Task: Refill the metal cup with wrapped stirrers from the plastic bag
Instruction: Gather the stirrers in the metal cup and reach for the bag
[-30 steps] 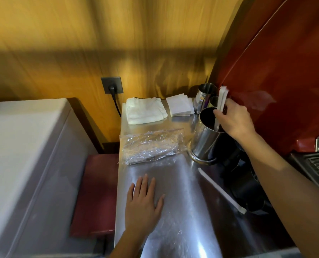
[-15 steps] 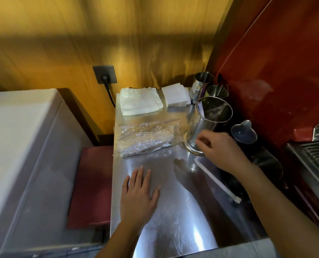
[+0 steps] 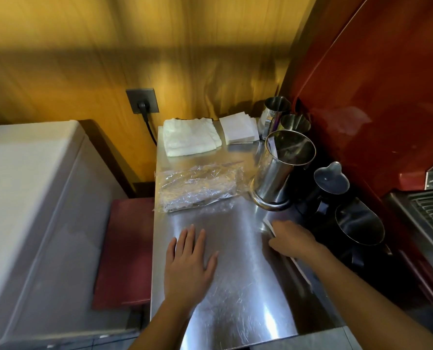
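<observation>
The tall metal cup [image 3: 277,178] stands on the steel counter [image 3: 235,286] at its right side, with a white wrapped stirrer [image 3: 273,149] leaning inside against the rim. Left of the cup lies the crumpled clear plastic bag [image 3: 200,188] with stirrers in it. Another wrapped stirrer [image 3: 302,272] lies flat on the counter in front of the cup. My right hand [image 3: 292,238] rests over this stirrer with thumb and fingers curled onto it. Flat on the counter, my left hand [image 3: 189,261] has its fingers spread and holds nothing.
A folded white towel [image 3: 190,136] and a napkin stack [image 3: 239,128] sit at the back. Two small metal pitchers [image 3: 277,109] stand behind the cup, two dark pitchers [image 3: 331,181] to its right. A red machine [image 3: 374,84] and drip grate [image 3: 432,213] fill the right side.
My right hand has left the cup, where it put stirrers in, and come down to the loose stirrer on the counter. The left hand stays flat.
</observation>
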Demonstrator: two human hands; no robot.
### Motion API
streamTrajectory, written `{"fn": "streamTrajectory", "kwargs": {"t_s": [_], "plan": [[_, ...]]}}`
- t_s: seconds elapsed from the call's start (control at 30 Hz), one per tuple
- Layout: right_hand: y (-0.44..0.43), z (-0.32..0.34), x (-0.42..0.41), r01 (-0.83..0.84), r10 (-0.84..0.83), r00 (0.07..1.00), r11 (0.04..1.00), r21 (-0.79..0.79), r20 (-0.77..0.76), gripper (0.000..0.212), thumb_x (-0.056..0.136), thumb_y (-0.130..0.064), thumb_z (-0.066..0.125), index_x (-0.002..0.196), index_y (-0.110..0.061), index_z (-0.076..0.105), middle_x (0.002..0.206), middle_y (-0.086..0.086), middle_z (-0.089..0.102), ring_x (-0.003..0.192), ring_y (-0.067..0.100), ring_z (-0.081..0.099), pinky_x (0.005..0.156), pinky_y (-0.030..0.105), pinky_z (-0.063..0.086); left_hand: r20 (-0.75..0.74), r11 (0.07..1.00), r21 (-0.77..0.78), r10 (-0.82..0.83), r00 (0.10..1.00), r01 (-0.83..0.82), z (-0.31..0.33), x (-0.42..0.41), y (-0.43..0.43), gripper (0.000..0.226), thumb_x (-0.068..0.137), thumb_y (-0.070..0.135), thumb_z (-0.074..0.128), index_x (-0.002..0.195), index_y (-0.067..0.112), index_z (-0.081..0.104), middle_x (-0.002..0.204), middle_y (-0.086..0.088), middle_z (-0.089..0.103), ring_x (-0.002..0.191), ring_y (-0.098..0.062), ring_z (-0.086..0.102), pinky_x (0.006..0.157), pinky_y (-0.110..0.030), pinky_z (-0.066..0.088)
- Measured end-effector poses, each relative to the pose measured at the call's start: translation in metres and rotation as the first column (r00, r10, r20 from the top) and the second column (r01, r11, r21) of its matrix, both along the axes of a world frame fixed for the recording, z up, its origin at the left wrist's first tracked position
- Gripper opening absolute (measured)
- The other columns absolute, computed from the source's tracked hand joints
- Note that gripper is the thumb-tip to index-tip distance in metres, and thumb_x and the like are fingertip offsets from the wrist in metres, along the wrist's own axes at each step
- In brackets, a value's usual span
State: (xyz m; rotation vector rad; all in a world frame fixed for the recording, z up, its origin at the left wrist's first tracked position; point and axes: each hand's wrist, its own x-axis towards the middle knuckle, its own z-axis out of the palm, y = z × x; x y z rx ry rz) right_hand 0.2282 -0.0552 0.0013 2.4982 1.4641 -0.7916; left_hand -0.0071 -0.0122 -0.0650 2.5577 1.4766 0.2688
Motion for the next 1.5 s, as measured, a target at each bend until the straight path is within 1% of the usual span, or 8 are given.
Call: {"fn": "streamTrajectory", "kwargs": {"t_s": [0.27, 0.43, 0.63, 0.7, 0.87, 1.2, 1.37, 1.5], "plan": [[0.015, 0.073, -0.003, 0.032, 0.087, 0.963, 0.903, 0.429, -0.255, 0.025, 0.088, -0.023, 0.053, 0.064, -0.02, 0.052, 0.062, 0.001, 0.055, 0.056, 0.012, 0.052, 0.05, 0.019, 0.04, -0.006, 1.0, -0.03, 0.002, 1.0, -0.002, 0.003, 0.001, -0.001, 0.058, 0.088, 0.053, 0.035, 0.131, 0.017, 0.051, 0.139, -0.008, 0.052, 0.132, -0.026, 0.043, 0.11, -0.039, 0.016], [0.023, 0.14, 0.003, 0.14, 0.132, 0.964, 0.491, 0.86, -0.232, 0.023, 0.09, -0.026, 0.055, 0.073, -0.01, 0.06, 0.05, -0.002, 0.05, 0.04, 0.007, 0.044, 0.037, 0.014, 0.03, -0.013, 0.999, -0.036, -0.001, 1.0, 0.0, 0.004, 0.001, -0.002, 0.058, 0.088, 0.053, 0.035, 0.13, 0.017, 0.053, 0.136, -0.008, 0.055, 0.13, -0.026, 0.046, 0.109, -0.039, 0.018], [0.036, 0.154, 0.032, 0.146, -0.001, 0.989, 0.161, 0.976, -0.148, 0.023, 0.091, -0.027, 0.052, 0.089, -0.006, 0.062, 0.06, 0.013, 0.057, 0.046, 0.023, 0.049, 0.044, 0.03, 0.038, 0.0, 0.999, -0.052, 0.009, 1.0, -0.009, 0.001, 0.0, 0.0, 0.058, 0.086, 0.053, 0.035, 0.127, 0.018, 0.055, 0.133, -0.009, 0.057, 0.126, -0.027, 0.05, 0.107, -0.039, 0.02], [0.043, 0.147, 0.046, 0.135, -0.08, 0.99, 0.242, 0.961, -0.119, 0.024, 0.091, -0.027, 0.052, 0.09, -0.005, 0.06, 0.055, 0.005, 0.052, 0.042, 0.02, 0.045, 0.043, 0.027, 0.036, 0.0, 0.999, -0.051, 0.005, 1.0, -0.005, 0.002, 0.0, 0.0, 0.057, 0.085, 0.052, 0.037, 0.127, 0.018, 0.055, 0.133, -0.009, 0.058, 0.126, -0.027, 0.051, 0.108, -0.038, 0.018], [0.047, 0.124, 0.065, 0.201, -0.183, 0.978, 0.736, 0.647, -0.096, 0.015, 0.085, -0.034, 0.059, 0.075, -0.023, 0.059, 0.066, 0.0, 0.061, 0.07, 0.026, 0.059, 0.066, 0.036, 0.046, 0.012, 0.998, -0.056, 0.007, 1.0, -0.006, 0.002, -0.001, -0.001, 0.057, 0.086, 0.052, 0.036, 0.128, 0.018, 0.054, 0.134, -0.008, 0.057, 0.127, -0.026, 0.049, 0.11, -0.035, 0.013], [0.045, 0.134, 0.019, 0.033, 0.048, 0.996, 0.564, 0.825, -0.073, 0.012, 0.087, -0.027, 0.054, 0.084, -0.018, 0.063, 0.068, 0.0, 0.063, 0.065, 0.024, 0.058, 0.063, 0.037, 0.045, 0.019, 1.0, -0.008, -0.024, 1.0, 0.024, 0.006, 0.0, -0.003, 0.054, 0.085, 0.049, 0.039, 0.125, 0.017, 0.057, 0.131, -0.01, 0.059, 0.122, -0.028, 0.053, 0.104, -0.041, 0.024], [0.065, 0.113, -0.015, -0.09, 0.245, 0.964, 0.662, 0.744, -0.101, 0.01, 0.087, -0.024, 0.057, 0.086, -0.017, 0.063, 0.069, -0.003, 0.057, 0.069, 0.021, 0.056, 0.066, 0.035, 0.046, -0.042, 0.997, -0.015, -0.075, 0.996, 0.074, 0.025, 0.003, 0.007, 0.041, 0.077, 0.044, 0.048, 0.103, 0.018, 0.065, 0.11, -0.007, 0.068, 0.103, -0.028, 0.063, 0.088, -0.038, 0.05], [0.091, 0.074, -0.026, -0.08, 0.233, 0.96, 0.756, 0.649, -0.153, 0.009, 0.086, -0.022, 0.056, 0.085, -0.016, 0.062, 0.08, 0.002, 0.063, 0.078, 0.023, 0.058, 0.07, 0.034, 0.045, 0.156, 0.989, -0.125, 0.102, 0.982, -0.083, 0.05, 0.005, 0.038, 0.027, 0.089, 0.039, 0.042, 0.08, 0.018, 0.057, 0.083, -0.004, 0.066, 0.083, -0.026, 0.062, 0.071, -0.038, 0.046]]}}
